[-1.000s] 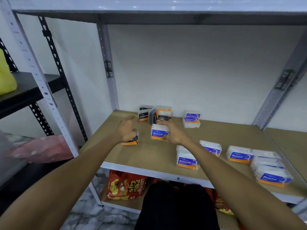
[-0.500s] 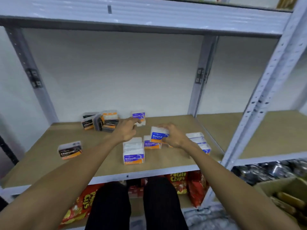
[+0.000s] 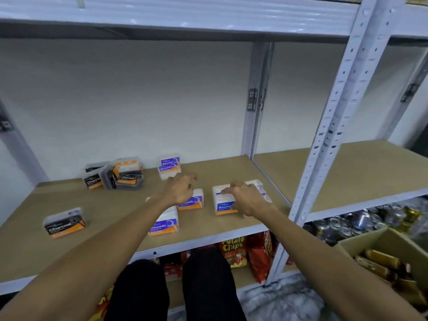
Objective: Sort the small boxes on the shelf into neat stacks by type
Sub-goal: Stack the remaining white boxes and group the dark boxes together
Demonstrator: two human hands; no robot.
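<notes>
On the wooden shelf [image 3: 115, 205], my right hand [image 3: 246, 199] grips a white "Round" box [image 3: 223, 201] from above, on a stack beside more Round boxes [image 3: 257, 185]. My left hand [image 3: 179, 189] hovers with loosely curled fingers and nothing in it, just above a "Smooth" box [image 3: 193, 201]. Another Smooth box [image 3: 164, 224] lies nearer the front edge, partly under my left forearm. Two Smooth boxes [image 3: 170, 165] are stacked at the back. A jumbled cluster of black "Charcoal" boxes [image 3: 113, 174] sits back left, and one Charcoal box [image 3: 64, 222] lies alone front left.
A perforated grey upright [image 3: 335, 126] stands right of the Round boxes, with another shelf bay [image 3: 347, 167] beyond it. The upper shelf [image 3: 185, 17] hangs overhead. Chip bags [image 3: 234, 251] fill the shelf below. Cans [image 3: 361, 221] and a cardboard box [image 3: 389, 258] are lower right.
My right hand carried the Round box to the right and lowered it onto the Round boxes there. My left hand left the Charcoal box front left and moved over the Smooth boxes.
</notes>
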